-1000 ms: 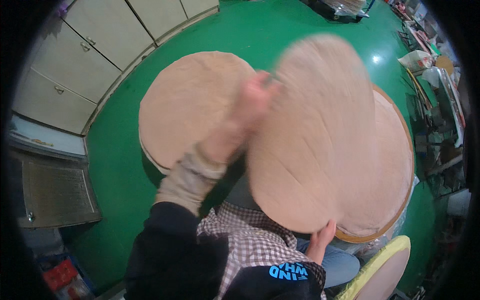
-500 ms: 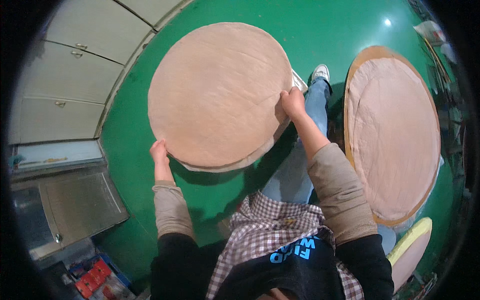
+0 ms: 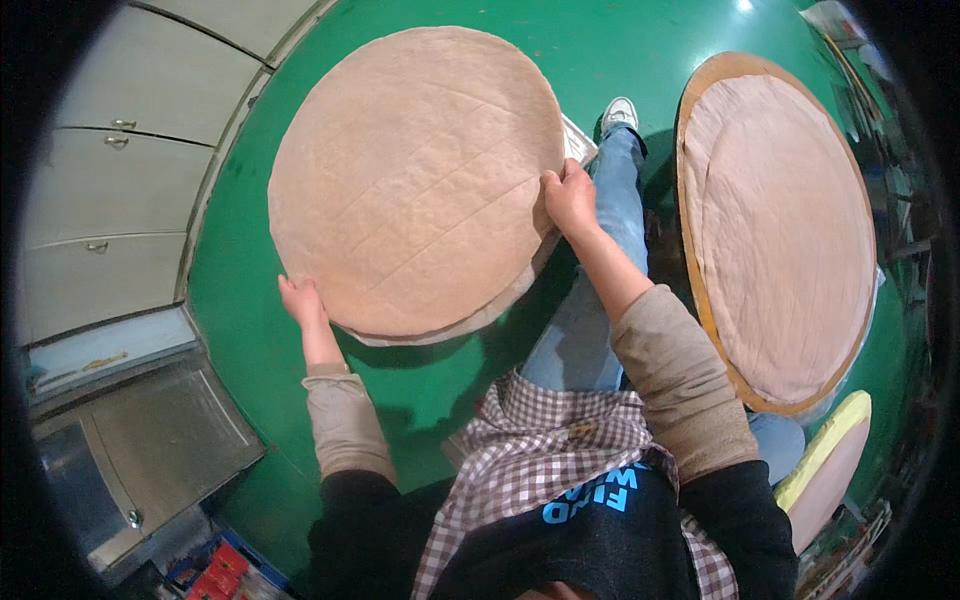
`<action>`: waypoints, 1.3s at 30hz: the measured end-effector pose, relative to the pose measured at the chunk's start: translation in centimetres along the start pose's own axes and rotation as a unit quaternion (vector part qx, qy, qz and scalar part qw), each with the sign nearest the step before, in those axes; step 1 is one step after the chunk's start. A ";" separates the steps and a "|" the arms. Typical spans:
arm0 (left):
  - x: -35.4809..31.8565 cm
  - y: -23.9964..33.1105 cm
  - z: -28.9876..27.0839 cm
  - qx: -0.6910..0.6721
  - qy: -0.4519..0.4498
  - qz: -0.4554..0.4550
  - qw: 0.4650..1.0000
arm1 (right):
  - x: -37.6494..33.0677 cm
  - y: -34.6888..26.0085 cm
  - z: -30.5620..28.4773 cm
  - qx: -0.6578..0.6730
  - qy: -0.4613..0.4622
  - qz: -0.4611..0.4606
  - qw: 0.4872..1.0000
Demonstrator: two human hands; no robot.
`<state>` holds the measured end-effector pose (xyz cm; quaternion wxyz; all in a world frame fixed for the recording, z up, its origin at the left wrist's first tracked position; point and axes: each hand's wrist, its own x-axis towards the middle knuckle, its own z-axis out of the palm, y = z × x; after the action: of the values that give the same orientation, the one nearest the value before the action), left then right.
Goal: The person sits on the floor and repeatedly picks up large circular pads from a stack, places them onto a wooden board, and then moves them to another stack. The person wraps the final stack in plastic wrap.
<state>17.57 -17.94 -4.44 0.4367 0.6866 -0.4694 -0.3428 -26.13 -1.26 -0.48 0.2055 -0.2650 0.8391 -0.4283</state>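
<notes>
A large round beige sheet (image 3: pixel 420 180), dough-like and thin at the rim, is in front of me with a paler layer showing under its near edge. My right hand (image 3: pixel 572 200) is closed on its right edge, thumb on top and the other fingers mostly hidden. At the near left edge is my left hand (image 3: pixel 303 302), pinching the rim; part of its fingers is hidden. Faint straight creases run slantwise across the sheet's top. Beside its right edge, beyond my right hand, a white corner piece (image 3: pixel 578 142) sticks out from underneath.
To the right, a similar pale round sheet (image 3: pixel 785 240) lies on a brown round board. A yellow-rimmed disc (image 3: pixel 825 465) stands lower right. Light cabinets (image 3: pixel 120 185) and a metal-fronted unit (image 3: pixel 170 425) line the left. Red items (image 3: pixel 220 572) sit lower left on the green floor (image 3: pixel 235 290).
My view has shifted a little. Both hands and the beige sheet appear slightly farther left, and slanting creases now show on its top. Both hands stay at its edges.
</notes>
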 end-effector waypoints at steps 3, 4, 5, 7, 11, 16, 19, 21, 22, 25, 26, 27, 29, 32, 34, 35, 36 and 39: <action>-0.4 0.7 0.0 0.006 -0.004 0.004 1.000 | -0.1 -0.4 -0.5 -0.004 -0.037 0.026 0.999; -0.4 0.8 0.0 0.015 -0.015 0.004 1.000 | -0.2 -0.6 -0.7 -0.011 -0.040 0.026 0.999; -0.4 0.9 -0.1 0.019 -0.025 0.006 0.999 | -0.3 -0.8 -0.9 -0.011 -0.027 0.010 1.000; -0.2 0.9 -0.3 0.028 -0.031 0.012 0.999 | -0.5 -1.0 -1.1 -0.031 0.014 -0.016 0.999; 0.6 0.8 -0.9 0.037 -0.059 -0.027 0.997 | -0.6 -1.2 -1.2 -0.125 -0.065 -0.010 0.990; 1.2 1.3 -1.5 0.008 -0.059 -0.082 0.995 | -0.6 -1.0 -0.9 -0.155 -0.094 -0.036 0.983; 1.0 1.8 -1.3 -0.018 -0.073 -0.094 0.993 | -0.6 -0.9 -0.8 -0.150 -0.093 -0.030 0.984; 0.7 2.0 -1.1 -0.045 -0.082 -0.094 0.991 | -0.5 -0.9 -0.9 -0.128 -0.097 -0.009 0.987; 0.6 2.1 -1.0 -0.054 -0.078 -0.095 0.991 | -0.4 -1.0 -0.9 -0.119 -0.086 0.000 0.989; 0.4 2.2 -0.9 -0.055 -0.063 -0.096 0.992 | 0.0 -1.0 -1.4 -0.096 -0.110 0.013 0.989; 0.4 2.2 -0.9 -0.047 -0.054 -0.106 0.992 | 0.1 -0.9 -1.7 -0.088 -0.108 0.007 0.990; 0.3 2.2 -0.9 -0.051 -0.069 -0.092 0.992 | 0.3 -0.7 -2.0 -0.083 -0.114 0.006 0.990; 0.0 2.3 -0.9 -0.050 -0.091 -0.083 0.991 | 0.5 -0.2 -2.7 -0.059 -0.116 -0.011 0.991; -0.6 2.4 -0.9 -0.055 -0.051 -0.054 0.996 | 0.3 0.7 -3.5 -0.041 -0.091 0.029 0.995; -1.1 2.4 -0.8 -0.055 -0.042 -0.055 0.996 | -0.1 1.0 -3.6 0.013 -0.128 0.068 0.989; -1.2 2.4 -0.7 -0.050 -0.034 -0.064 0.996 | -0.2 1.1 -3.6 0.029 -0.135 0.097 0.986; -1.2 2.4 -0.7 -0.061 -0.043 -0.064 0.995 | -0.4 1.0 -3.5 0.048 -0.127 0.096 0.986; -0.9 2.4 -0.6 -0.058 -0.050 -0.082 0.994 | -0.5 0.5 -3.2 0.079 -0.100 0.109 0.986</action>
<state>16.98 -17.33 -1.94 0.4221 0.6787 -0.4119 -0.4377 -27.70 1.28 0.95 0.3543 -0.1968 0.8017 -0.4394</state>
